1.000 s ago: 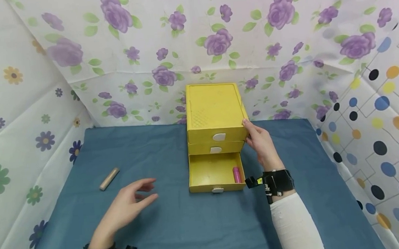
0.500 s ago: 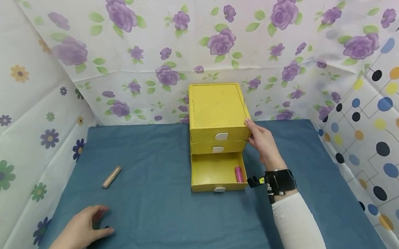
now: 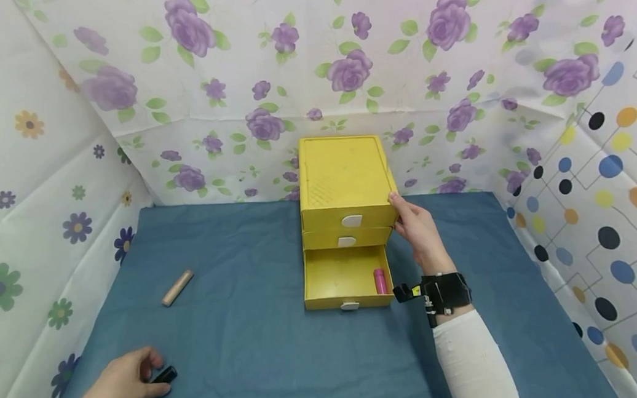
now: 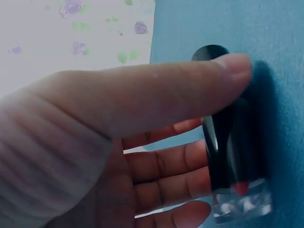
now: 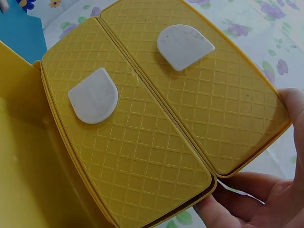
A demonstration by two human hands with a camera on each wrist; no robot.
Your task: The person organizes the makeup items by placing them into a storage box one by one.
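At the front left of the table, my left hand (image 3: 122,384) pinches a black lipstick tube (image 3: 166,375) between thumb and fingers. The left wrist view shows the tube (image 4: 225,152) lying along the fingertips, with a clear faceted end and a spot of red; the thumb covers part of it. My right hand (image 3: 420,232) grips the right side of a yellow drawer unit (image 3: 344,169), thumb at the top front corner. Its bottom drawer (image 3: 329,277) is pulled out, with a small pink tube (image 3: 380,281) in the right part. The two upper drawers are closed, with white handles (image 5: 185,45).
A slim gold-beige tube (image 3: 177,288) lies on the blue cloth (image 3: 251,351) at the left. Floral sheets (image 3: 258,55) rise behind the table and on its left, and a dotted sheet (image 3: 622,252) on its right.
My left hand has moved left and toward the front edge, from open in mid-table to pinching the black lipstick tube. The right hand keeps its grip on the drawer unit.
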